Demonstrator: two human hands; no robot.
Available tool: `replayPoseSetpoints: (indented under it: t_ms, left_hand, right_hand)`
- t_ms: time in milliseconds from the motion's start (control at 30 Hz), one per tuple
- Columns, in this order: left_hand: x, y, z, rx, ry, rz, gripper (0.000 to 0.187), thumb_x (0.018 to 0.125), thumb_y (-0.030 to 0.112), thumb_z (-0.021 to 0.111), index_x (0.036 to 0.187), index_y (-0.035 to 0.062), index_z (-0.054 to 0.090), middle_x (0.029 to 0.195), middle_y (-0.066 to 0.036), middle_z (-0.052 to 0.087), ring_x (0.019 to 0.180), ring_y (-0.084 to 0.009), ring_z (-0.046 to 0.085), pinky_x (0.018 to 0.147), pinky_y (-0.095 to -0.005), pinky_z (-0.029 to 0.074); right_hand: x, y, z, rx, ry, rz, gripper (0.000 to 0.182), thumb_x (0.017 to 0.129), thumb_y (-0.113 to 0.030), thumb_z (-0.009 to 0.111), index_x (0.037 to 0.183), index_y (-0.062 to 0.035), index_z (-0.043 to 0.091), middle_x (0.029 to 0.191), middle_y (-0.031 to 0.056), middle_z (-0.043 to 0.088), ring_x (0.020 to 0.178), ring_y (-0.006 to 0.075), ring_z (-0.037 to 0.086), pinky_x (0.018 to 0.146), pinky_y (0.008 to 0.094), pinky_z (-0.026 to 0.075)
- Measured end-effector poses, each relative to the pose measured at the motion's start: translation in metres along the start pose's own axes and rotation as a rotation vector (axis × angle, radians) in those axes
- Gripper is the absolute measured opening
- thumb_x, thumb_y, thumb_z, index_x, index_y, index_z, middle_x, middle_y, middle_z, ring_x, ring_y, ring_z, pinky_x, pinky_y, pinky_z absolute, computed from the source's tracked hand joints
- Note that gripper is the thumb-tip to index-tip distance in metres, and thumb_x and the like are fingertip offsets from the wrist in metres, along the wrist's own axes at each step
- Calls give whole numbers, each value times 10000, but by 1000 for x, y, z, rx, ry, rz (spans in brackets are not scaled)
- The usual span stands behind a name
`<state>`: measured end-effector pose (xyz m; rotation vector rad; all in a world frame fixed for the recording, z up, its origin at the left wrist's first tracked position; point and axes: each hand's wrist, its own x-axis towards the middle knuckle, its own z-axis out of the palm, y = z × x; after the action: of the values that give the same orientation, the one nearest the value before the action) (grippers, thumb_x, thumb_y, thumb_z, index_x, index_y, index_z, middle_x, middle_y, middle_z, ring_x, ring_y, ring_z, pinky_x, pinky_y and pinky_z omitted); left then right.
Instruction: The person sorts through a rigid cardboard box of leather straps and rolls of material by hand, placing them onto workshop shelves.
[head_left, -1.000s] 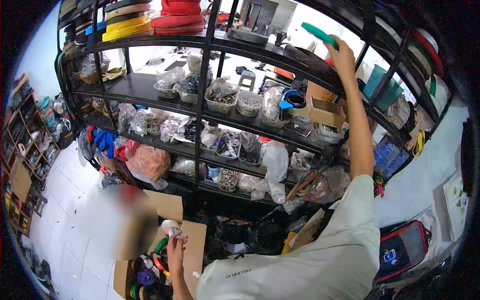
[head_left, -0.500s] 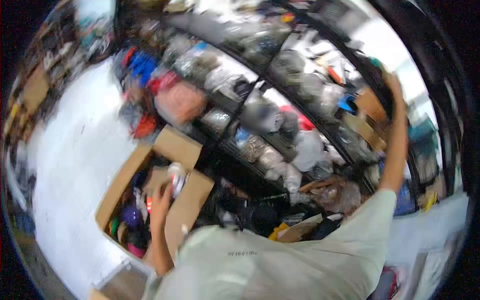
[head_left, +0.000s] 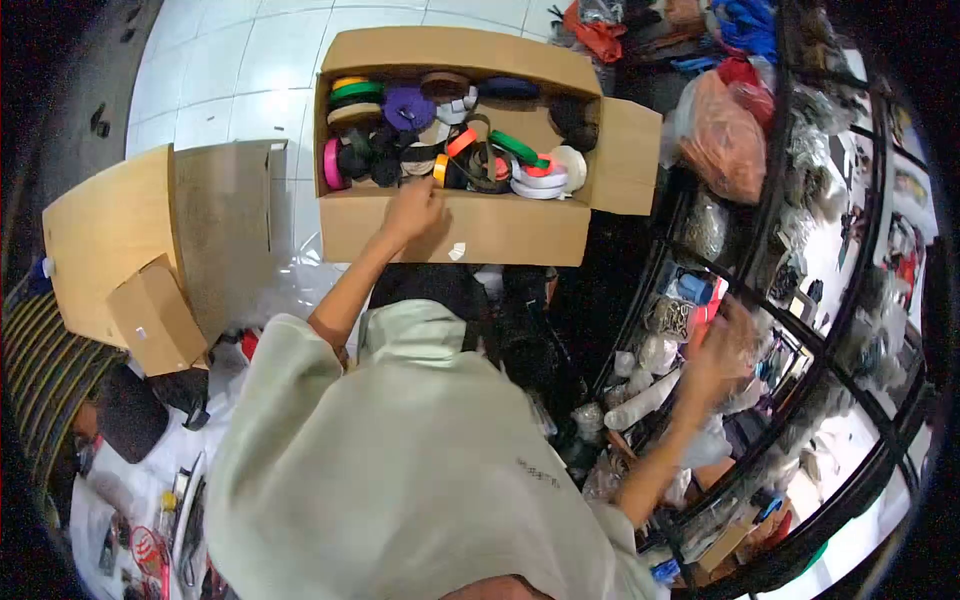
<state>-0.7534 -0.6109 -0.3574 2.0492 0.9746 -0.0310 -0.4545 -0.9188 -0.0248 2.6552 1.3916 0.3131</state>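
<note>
My left hand point(head_left: 414, 212) reaches over the near wall of an open cardboard box point(head_left: 390, 235). Its fingers are curled in beside a roll with a yellow-orange edge point(head_left: 440, 170); whatever they grip is hidden. Inside the box lie several rolls of ribbon or tape, among them a purple roll point(head_left: 408, 108), a magenta roll point(head_left: 332, 164), a green roll point(head_left: 513, 147) and a white roll point(head_left: 570, 168). My right hand point(head_left: 725, 345) is smeared by motion in front of the shelf, close to a bright pink-red item point(head_left: 708, 302). Whether it holds anything does not show.
Black metal shelving point(head_left: 780, 300) packed with plastic-bagged goods runs along the right. Orange and red bags point(head_left: 715, 135) stand beyond the box's right flap. Another cardboard box point(head_left: 110, 250) is on the left, with a smaller carton point(head_left: 155, 315) against it. White tiles point(head_left: 250, 60) cover the floor.
The view has swung round, so the cardboard box now lies straight ahead. My right hand has come down from a higher reach along the shelving. My left hand remains at the box.
</note>
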Motion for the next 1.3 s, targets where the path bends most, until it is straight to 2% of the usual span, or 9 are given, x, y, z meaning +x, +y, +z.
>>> replayPoseSetpoints:
  t_ms: [67, 367, 467, 533, 600, 733, 1000, 1133, 1300]
  left_hand:
    - [4, -31, 21, 28, -32, -21, 390, 894, 301, 547, 1190, 51, 587, 1115, -172, 619, 1031, -367, 602, 891, -492, 468]
    - [-41, -41, 32, 129, 126, 35, 509, 893, 254, 586, 1355, 69, 477, 1288, -200, 528, 1211, -372, 497, 1031, -489, 366]
    - [-34, -17, 3, -136, 16, -28, 501, 871, 164, 601, 1342, 39, 484, 1233, -234, 555, 1173, -405, 512, 1003, -452, 403]
    - [-27, -8, -5, -280, 106, 127, 503, 874, 179, 619, 1335, 28, 491, 1206, -226, 577, 1160, -379, 533, 1004, -432, 405]
    - [-1, 40, -26, -438, 191, 64, 533, 910, 307, 632, 1336, 18, 492, 1198, -202, 596, 1170, -329, 543, 1002, -412, 404]
    - [31, 147, -58, -911, -194, -129, 759, 946, 616, 469, 1467, 74, 363, 1393, -124, 483, 1251, -268, 470, 1009, -418, 389]
    - [-3, 327, -53, -1099, -771, 431, 600, 1022, 524, 356, 1460, 114, 372, 1370, -126, 531, 1174, -212, 557, 935, -348, 442]
    - [-16, 302, -25, -829, -752, 478, 499, 1029, 430, 415, 1394, 93, 461, 1219, -97, 610, 1053, -171, 595, 878, -312, 463]
    - [-20, 219, -24, -619, -589, 247, 418, 1006, 322, 486, 1318, 50, 546, 1102, -92, 638, 984, -171, 607, 855, -292, 476]
  right_hand:
    - [51, -100, 88, 684, -365, 149, 375, 881, -226, 659, 1182, -8, 610, 1184, 181, 632, 1114, 334, 595, 980, 395, 443]
    - [144, -221, 394, 446, -574, -184, 378, 811, -256, 662, 1132, -60, 624, 1134, 223, 629, 1025, 415, 609, 827, 488, 485]
    - [133, -233, 429, 416, -546, -102, 199, 767, -215, 688, 818, -23, 705, 811, 213, 686, 748, 368, 675, 669, 487, 516]
    - [125, -226, 377, 933, -711, 66, 284, 785, -278, 737, 871, -10, 701, 730, 165, 691, 679, 309, 687, 645, 458, 524]
    - [103, -221, 312, 987, -291, 220, 440, 839, -236, 708, 1175, 2, 553, 984, 212, 672, 827, 262, 679, 692, 373, 536]
    - [72, -175, 132, 1624, -201, 316, 518, 897, -123, 684, 1337, 58, 479, 1139, 77, 629, 966, 140, 618, 803, 288, 533]
    - [-13, -6, -155, 378, 570, 548, 387, 819, -146, 725, 1171, -15, 633, 1101, 140, 661, 1024, 244, 637, 895, 363, 490]
    - [-32, 100, -266, -197, 1119, 405, 382, 822, -57, 689, 1198, -30, 621, 1178, 168, 626, 1078, 331, 595, 967, 416, 449]
    - [-31, 220, -333, -555, 1101, 475, 374, 876, -125, 614, 1249, -99, 611, 1180, 161, 625, 1094, 376, 565, 961, 450, 448]
